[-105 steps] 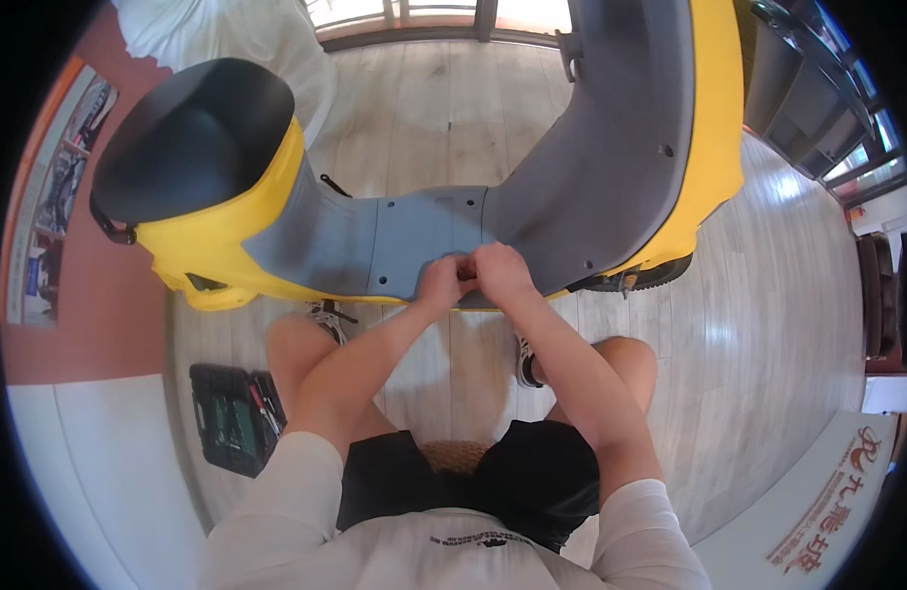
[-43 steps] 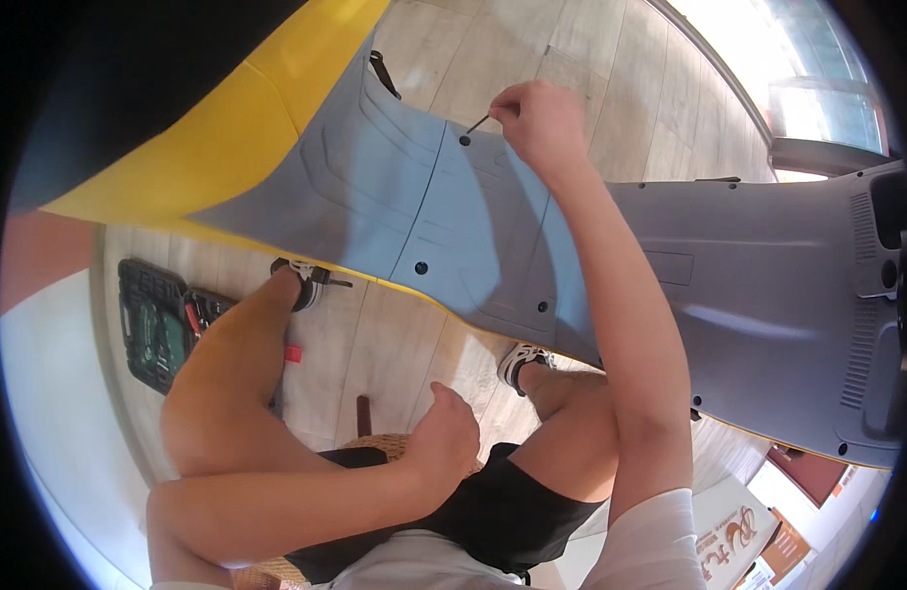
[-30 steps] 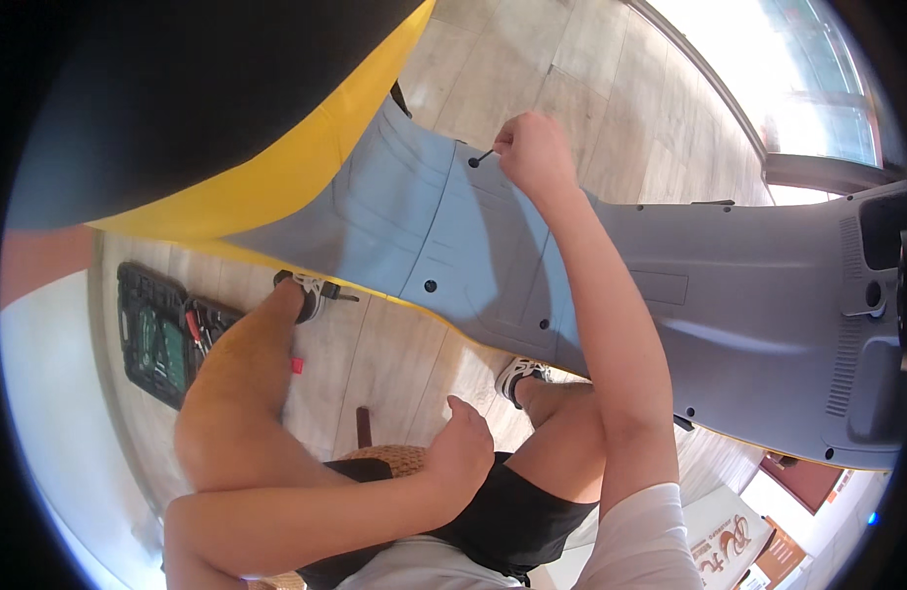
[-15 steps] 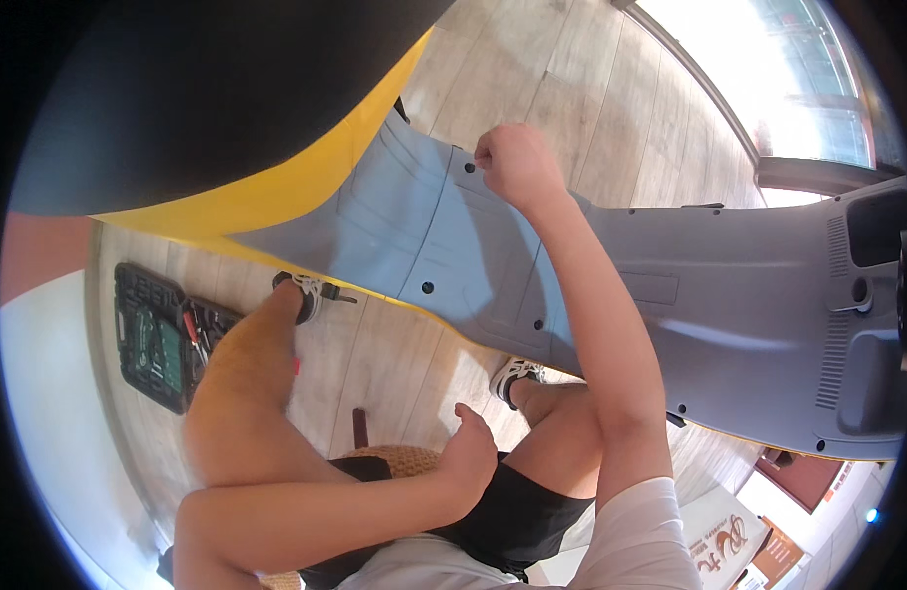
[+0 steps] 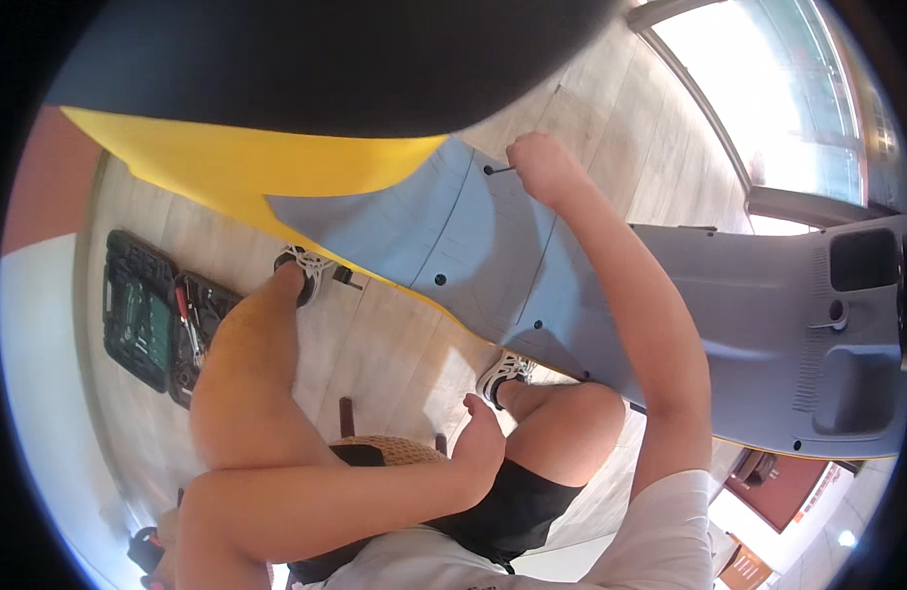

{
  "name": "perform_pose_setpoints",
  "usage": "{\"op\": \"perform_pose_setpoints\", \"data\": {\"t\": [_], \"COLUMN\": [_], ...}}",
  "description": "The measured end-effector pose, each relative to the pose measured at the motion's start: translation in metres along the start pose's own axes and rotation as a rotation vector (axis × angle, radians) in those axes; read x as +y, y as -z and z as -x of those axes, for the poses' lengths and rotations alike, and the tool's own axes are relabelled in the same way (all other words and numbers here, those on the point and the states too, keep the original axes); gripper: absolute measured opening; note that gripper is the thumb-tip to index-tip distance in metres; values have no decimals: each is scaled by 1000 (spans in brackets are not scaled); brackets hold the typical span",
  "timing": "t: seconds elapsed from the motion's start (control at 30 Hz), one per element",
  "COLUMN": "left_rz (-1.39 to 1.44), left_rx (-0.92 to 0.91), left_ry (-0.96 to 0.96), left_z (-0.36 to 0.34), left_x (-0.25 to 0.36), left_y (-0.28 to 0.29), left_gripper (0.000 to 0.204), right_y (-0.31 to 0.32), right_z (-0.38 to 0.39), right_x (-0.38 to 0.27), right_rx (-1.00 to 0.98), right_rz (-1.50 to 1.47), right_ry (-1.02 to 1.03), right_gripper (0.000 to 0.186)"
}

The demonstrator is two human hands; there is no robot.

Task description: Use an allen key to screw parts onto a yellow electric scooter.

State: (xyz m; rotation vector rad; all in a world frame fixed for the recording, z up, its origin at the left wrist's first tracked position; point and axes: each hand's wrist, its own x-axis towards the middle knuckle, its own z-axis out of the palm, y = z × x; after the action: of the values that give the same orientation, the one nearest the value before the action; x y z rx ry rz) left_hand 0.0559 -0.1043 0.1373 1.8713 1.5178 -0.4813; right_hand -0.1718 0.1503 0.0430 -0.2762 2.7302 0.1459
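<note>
1. The right hand (image 5: pixel 549 169) is over the far edge of the scooter's footboard (image 5: pixel 488 246), its fingers curled closed around one end of a thin dark rod (image 5: pixel 502 169).
2. The rod points left, away from the fist; its long axis lies nearly level across the view, the free end dipping very slightly.
3. That free end meets a round dark screw hole (image 5: pixel 489 171) near the footboard's far edge; how deep it sits, I cannot tell.
4. The scooter (image 5: pixel 375 221) stretches lengthwise from upper left to lower right, its black seat (image 5: pixel 316 64) at the left and its grey front panel (image 5: pixel 738 315) at the right.
5. The left hand (image 5: pixel 480 447) hangs above the lap, thumb raised; its other fingers are hidden, so I cannot tell how far they open or whether they hold anything.
6. An open tool case (image 5: pixel 139 310) lies on the floor beside the left leg.
</note>
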Motion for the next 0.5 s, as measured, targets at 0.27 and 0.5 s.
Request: {"op": "perform_pose_setpoints", "data": {"t": [0.27, 0.5], "left_rz": [1, 51], "left_rx": [31, 3], "left_ry": [-35, -60], "left_z": [-9, 2], "left_x": [-2, -3], "left_y": [7, 12], "left_gripper": [43, 47], "right_y": [-20, -40], "right_z": [-2, -7], "right_x": [-7, 8], "right_rx": [479, 546], "right_rz": [-217, -391], "right_ry": [10, -117], "right_gripper": [33, 41]}}
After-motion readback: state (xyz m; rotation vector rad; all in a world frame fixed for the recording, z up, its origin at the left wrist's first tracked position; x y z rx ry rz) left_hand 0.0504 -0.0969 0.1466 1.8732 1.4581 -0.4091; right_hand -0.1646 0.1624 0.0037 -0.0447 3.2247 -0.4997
